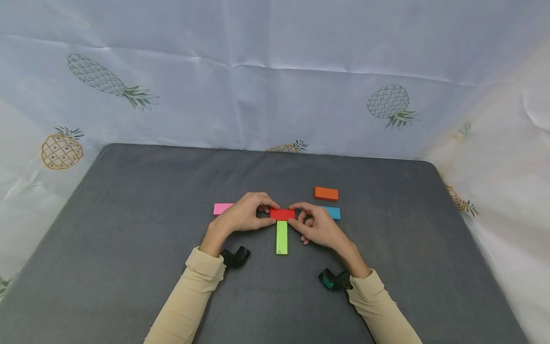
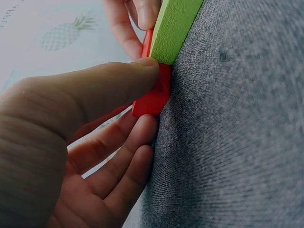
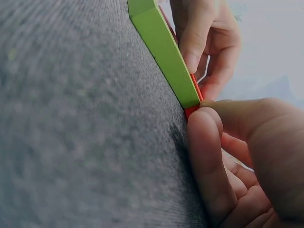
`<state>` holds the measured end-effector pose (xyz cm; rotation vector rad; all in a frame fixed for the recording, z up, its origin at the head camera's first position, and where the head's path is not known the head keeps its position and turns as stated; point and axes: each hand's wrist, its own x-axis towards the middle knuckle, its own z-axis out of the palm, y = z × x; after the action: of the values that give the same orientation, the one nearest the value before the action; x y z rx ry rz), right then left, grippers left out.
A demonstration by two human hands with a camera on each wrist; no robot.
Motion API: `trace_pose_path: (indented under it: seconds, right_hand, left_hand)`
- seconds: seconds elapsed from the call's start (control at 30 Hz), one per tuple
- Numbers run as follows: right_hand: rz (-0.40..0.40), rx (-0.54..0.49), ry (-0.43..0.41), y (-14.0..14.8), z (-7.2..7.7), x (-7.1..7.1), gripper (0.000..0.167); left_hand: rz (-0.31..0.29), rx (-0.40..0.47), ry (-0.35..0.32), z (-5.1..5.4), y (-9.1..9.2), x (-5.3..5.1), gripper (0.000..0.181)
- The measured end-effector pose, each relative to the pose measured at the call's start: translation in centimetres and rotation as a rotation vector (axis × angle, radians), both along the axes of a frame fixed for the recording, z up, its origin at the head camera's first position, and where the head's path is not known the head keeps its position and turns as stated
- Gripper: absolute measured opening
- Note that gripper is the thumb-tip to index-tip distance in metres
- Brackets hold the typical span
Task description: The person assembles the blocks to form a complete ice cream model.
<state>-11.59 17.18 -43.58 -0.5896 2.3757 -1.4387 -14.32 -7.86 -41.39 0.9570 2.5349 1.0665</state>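
Observation:
A red block (image 1: 282,214) lies crosswise at the far end of a light green block (image 1: 281,238), which points toward the person; the two touch. The left hand (image 1: 249,213) pinches the red block's left end between thumb and fingers, its thumb beside the green block (image 2: 176,31) in the left wrist view. At the red block's right end, the right hand (image 1: 317,226) holds thumb and index finger on the near and far corners. In the right wrist view the red block (image 3: 191,111) is mostly hidden behind the green one and the fingers.
A pink block (image 1: 222,209) lies left of the left hand, partly covered by it. Beyond the right hand are a blue block (image 1: 333,213), partly covered, and an orange block (image 1: 326,193) farther back. The grey table (image 1: 150,191) ends at a pineapple-print curtain.

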Motion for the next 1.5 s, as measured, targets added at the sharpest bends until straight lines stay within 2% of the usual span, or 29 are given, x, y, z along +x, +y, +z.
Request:
trace_pose_path:
  seconds: [0.3,0.63,0.8,1.0,1.27,1.5]
  right_hand:
    - [-0.026,0.003,0.008,-0.1,-0.1,0.2,0.039]
    - [-0.041,-0.001,0.011,-0.2,-0.1,0.3,0.039]
    - [-0.042,-0.002,0.024,-0.2,-0.1,0.3,0.038]
    - [-0.037,-0.003,0.044,-0.2,0.0,0.4,0.037]
    - [-0.035,-0.003,0.05,-0.1,-0.1,0.5,0.036]
    - [-0.04,0.006,0.045,-0.2,-0.1,0.4,0.035]
  left_hand:
    - [-0.006,-0.003,0.005,0.1,0.0,0.1,0.03]
    - [0.013,0.019,0.019,1.4,-1.4,0.1,0.034]
    - [0.043,0.036,0.022,2.3,-2.9,0.1,0.036]
    - [0.135,0.033,-0.018,3.0,-5.8,0.3,0.04]
    - [0.23,-0.026,-0.04,2.9,-9.3,0.4,0.041]
    - [0.233,-0.086,-0.073,2.7,-10.4,0.4,0.041]
